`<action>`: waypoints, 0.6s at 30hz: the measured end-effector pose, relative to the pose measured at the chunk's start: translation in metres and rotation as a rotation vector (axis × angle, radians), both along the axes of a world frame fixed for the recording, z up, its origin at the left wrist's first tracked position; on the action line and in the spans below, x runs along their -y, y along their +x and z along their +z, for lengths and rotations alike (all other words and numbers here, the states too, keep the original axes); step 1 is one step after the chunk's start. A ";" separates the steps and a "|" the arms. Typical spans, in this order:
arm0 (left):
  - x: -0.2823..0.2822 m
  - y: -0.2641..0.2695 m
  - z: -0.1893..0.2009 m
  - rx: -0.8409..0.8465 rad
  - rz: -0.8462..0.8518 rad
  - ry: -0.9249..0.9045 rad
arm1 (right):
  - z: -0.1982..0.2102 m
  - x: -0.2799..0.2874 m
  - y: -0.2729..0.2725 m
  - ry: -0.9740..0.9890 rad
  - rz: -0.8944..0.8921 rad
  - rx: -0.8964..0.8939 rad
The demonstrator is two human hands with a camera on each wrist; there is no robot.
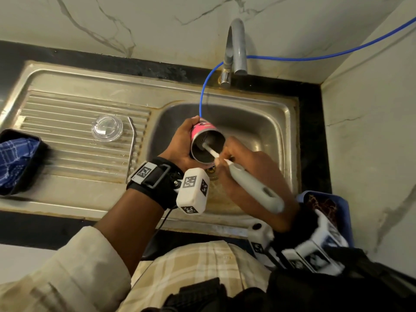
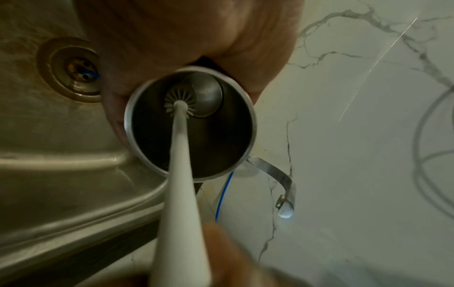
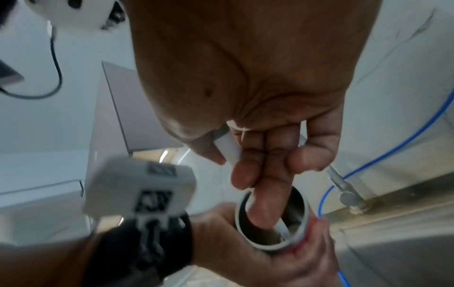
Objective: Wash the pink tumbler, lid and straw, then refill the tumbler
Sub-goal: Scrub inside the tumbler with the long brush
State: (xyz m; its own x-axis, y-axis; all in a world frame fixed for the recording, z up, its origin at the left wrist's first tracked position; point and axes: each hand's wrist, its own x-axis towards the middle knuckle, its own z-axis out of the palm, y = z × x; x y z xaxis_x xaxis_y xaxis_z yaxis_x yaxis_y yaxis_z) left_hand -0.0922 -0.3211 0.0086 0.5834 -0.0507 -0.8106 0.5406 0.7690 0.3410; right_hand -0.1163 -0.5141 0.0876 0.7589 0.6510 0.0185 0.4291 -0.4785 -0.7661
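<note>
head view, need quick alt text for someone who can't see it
Over a steel sink, a left hand grips a pink tumbler tilted on its side while the right hand pushes a white bottle brush into its mouth. A clear lid and metal straw lie on the draining board.

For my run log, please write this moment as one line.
step: scrubbing inside | left hand: holds pink tumbler over sink | right hand: holds bottle brush | lid, straw: on drainboard
</note>
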 end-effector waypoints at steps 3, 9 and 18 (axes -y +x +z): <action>0.000 -0.001 -0.001 0.019 -0.019 -0.006 | -0.009 -0.007 0.005 -0.013 0.031 0.011; -0.015 -0.007 -0.006 -0.064 0.047 0.017 | 0.032 0.016 0.003 -0.052 0.103 -0.103; 0.001 0.004 0.003 0.004 0.008 0.009 | 0.004 -0.012 0.006 -0.114 0.057 0.078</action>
State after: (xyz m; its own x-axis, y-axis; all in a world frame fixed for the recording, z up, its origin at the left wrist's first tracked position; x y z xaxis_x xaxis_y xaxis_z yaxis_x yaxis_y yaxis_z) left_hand -0.0884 -0.3218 0.0118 0.5868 -0.0384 -0.8088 0.5329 0.7704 0.3501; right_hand -0.1100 -0.5024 0.0921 0.7200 0.6940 -0.0007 0.5140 -0.5339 -0.6714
